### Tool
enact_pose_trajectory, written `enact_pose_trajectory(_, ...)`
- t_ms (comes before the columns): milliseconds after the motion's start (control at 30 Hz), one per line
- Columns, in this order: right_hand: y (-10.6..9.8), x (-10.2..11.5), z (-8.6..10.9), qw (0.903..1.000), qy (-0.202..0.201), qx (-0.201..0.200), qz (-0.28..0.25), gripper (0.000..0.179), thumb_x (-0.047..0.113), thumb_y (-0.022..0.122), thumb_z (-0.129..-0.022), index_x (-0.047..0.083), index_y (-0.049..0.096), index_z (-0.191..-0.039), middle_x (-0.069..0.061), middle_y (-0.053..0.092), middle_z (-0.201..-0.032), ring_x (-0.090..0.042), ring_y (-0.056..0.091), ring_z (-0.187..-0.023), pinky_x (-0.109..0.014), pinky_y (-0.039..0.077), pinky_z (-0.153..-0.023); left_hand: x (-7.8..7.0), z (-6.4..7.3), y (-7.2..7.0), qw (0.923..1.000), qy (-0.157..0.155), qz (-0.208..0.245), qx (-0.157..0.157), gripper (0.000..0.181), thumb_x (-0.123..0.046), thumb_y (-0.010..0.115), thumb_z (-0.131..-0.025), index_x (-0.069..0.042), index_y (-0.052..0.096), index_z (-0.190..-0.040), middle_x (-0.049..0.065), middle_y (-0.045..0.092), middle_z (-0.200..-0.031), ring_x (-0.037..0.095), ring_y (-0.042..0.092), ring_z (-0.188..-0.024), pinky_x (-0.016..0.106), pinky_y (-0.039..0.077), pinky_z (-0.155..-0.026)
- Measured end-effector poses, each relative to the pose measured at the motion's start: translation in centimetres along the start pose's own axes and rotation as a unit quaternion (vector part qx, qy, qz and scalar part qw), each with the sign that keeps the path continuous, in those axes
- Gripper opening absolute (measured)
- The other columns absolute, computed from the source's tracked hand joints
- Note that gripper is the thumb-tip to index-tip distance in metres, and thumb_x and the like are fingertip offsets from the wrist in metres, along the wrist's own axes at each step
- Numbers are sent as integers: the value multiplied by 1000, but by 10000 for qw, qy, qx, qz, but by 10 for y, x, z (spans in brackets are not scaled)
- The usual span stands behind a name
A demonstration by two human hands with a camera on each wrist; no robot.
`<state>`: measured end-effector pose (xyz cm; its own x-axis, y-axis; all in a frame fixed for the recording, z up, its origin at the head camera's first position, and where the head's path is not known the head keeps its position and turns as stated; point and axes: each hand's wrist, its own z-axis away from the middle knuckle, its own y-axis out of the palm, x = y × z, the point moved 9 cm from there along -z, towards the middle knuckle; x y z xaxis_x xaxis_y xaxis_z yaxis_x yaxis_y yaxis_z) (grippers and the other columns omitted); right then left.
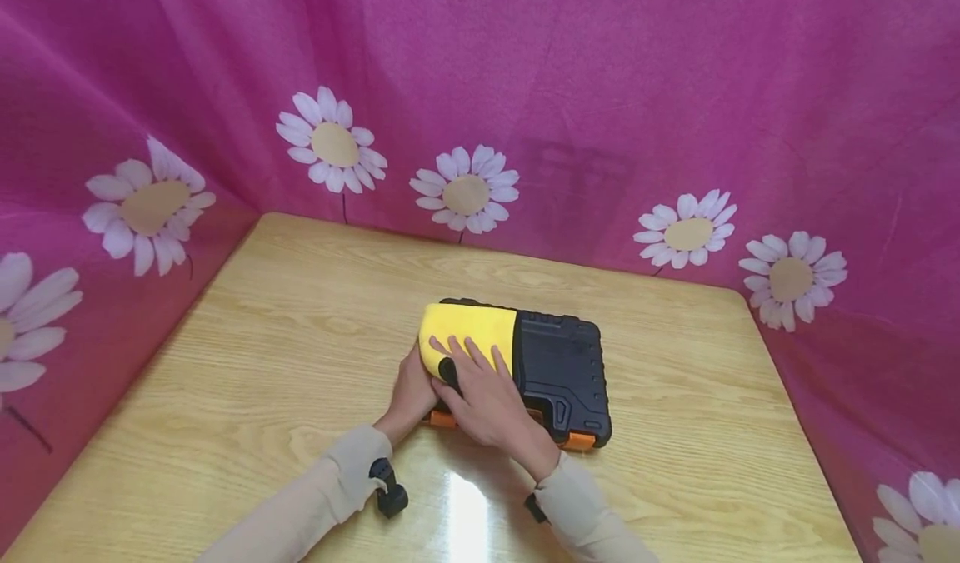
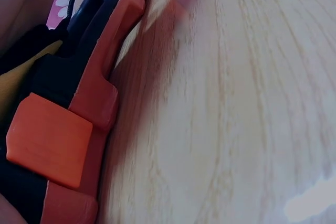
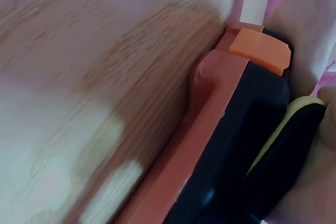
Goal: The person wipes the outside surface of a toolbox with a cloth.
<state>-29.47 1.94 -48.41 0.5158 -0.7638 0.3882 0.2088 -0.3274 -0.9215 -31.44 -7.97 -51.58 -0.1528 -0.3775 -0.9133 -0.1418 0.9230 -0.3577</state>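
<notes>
A yellow soft pouch [image 1: 480,323] with black trim lies over the left part of a black hard case [image 1: 562,355]. Across the pouch's top rests my right hand [image 1: 483,396], its fingers spread and fairly straight. My left hand [image 1: 411,390] is against the pouch's left end, its fingertips hidden, so its hold is unclear. A black oval patch [image 1: 447,371] shows beside the right thumb. Along the case's near side runs an orange-red edge, with an orange latch [image 2: 50,140] large in the left wrist view and another latch [image 3: 261,50] in the right wrist view.
The case lies on a light wooden table [image 1: 315,296]. Pink cloth [image 1: 570,72] with white daisies stands behind the table and at both sides. A black wrist device [image 1: 390,492] hangs by the left sleeve, and bright glare [image 1: 467,513] marks the near tabletop.
</notes>
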Motion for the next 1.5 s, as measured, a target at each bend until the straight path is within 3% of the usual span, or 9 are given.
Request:
enact_pose_trajectory(133,-1,-6,4,9998,44,-46,204,55,47,39,-106,33,29,-158,-7,27,-162,-27,18,-150,-57,7,-119,3,-3,5,9995,-308,41,107,58,-12,64,-97,1,39,-148,20,56,-138,31,52,-130,46,39,-110)
enact_pose_trajectory(333,-4,-20,11,9985,165,-65,514,53,47,39,-106,32,35,-156,-7,25,-162,-28,15,-150,-57,7,-119,11,-7,8,9944,-1043,-60,176,47,-21,31,-110,1,33,-152,19,50,-145,29,48,-133,48,40,-109)
enact_pose_trajectory(500,-7,-30,16,9976,302,-85,615,53,48,42,-105,32,38,-155,-7,24,-163,-29,14,-150,-57,7,-119,14,-6,9,9916,-1259,-201,216,50,-21,28,-110,4,28,-153,22,41,-152,33,42,-138,50,37,-111)
enact_pose_trajectory(800,-15,-53,26,9959,508,-238,708,52,47,45,-104,32,41,-154,-9,27,-161,-32,18,-149,-59,10,-118,14,-5,8,9900,-1380,-276,124,51,-22,28,-111,5,27,-154,22,35,-155,35,34,-143,50,30,-114)
enact_pose_trajectory(1233,-33,-96,51,9936,748,-521,669,52,42,48,-104,29,41,-154,-14,28,-161,-35,18,-149,-61,10,-117,9,-5,6,9934,-1111,-266,112,49,-18,29,-111,9,28,-152,26,36,-153,38,35,-142,50,30,-114)
enact_pose_trajectory(1500,-44,-121,70,9903,923,-869,562,51,40,51,-104,18,49,-150,-15,29,-160,-37,19,-148,-62,10,-116,9,-5,7,9935,-1094,-284,128,49,-18,28,-111,10,28,-151,26,37,-153,38,34,-141,50,30,-114)
